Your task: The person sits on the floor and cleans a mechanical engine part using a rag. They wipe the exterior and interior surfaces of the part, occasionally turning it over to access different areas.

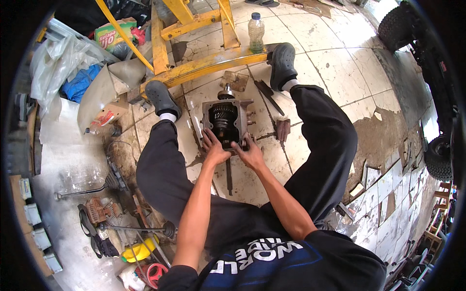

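Note:
Between my legs on the tiled floor lies a greasy metal gearbox (pixel 207 116), its open top showing dark gears (pixel 224 116) inside. A shiny round shaft end (pixel 225 92) sticks out at its far side, and a long thin shaft (pixel 229 178) points back toward me. My left hand (pixel 215 148) grips the near left corner, fingers laid along the rim. At the near right corner my right hand (pixel 250 153) has its fingers around the edge and its thumb by the opening. What the fingertips touch inside is hard to make out.
A yellow steel frame (pixel 208 64) stands beyond my feet, with a plastic bottle (pixel 256 33) on it. A dark flat bar (pixel 269 97) and a reddish-brown block (pixel 283 130) lie right of the gearbox. Axle shafts (pixel 141 228) and parts clutter the left; broken tiles (pixel 388 194) lie right.

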`<state>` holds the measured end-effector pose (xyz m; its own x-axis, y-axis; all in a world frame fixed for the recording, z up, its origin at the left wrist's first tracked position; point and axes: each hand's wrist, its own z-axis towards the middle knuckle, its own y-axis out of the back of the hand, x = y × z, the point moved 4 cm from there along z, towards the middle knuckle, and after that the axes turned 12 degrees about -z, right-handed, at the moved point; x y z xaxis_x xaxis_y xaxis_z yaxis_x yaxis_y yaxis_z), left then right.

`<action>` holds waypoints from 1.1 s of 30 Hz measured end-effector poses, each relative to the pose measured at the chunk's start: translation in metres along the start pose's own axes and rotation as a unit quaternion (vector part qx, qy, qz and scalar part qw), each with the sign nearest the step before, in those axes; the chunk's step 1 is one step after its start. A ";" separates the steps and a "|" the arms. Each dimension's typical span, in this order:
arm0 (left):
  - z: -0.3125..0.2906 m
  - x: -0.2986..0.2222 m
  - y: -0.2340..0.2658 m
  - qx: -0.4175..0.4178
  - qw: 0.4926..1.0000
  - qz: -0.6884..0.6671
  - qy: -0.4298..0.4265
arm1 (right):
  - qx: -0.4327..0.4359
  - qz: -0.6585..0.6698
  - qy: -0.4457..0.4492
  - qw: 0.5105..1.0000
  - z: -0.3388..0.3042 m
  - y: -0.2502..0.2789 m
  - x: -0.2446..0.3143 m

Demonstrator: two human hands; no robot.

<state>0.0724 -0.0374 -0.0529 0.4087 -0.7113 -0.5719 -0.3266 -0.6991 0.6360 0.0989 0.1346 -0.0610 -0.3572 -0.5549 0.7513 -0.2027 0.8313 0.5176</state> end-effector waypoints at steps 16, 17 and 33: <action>-0.005 -0.005 0.000 0.014 1.000 -0.006 0.004 | 0.064 -0.025 -0.022 0.997 0.003 0.016 0.008; -0.004 -0.005 -0.001 0.008 1.000 -0.014 0.006 | 0.096 -0.007 -0.044 0.994 0.010 0.021 0.011; -0.010 -0.026 0.002 0.015 1.000 -0.008 0.012 | 0.016 0.004 -0.009 1.000 0.026 0.014 0.007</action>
<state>0.0700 -0.0193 -0.0313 0.4348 -0.6985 -0.5683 -0.3459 -0.7122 0.6108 0.0701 0.1433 -0.0590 -0.3757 -0.5472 0.7479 -0.2280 0.8368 0.4977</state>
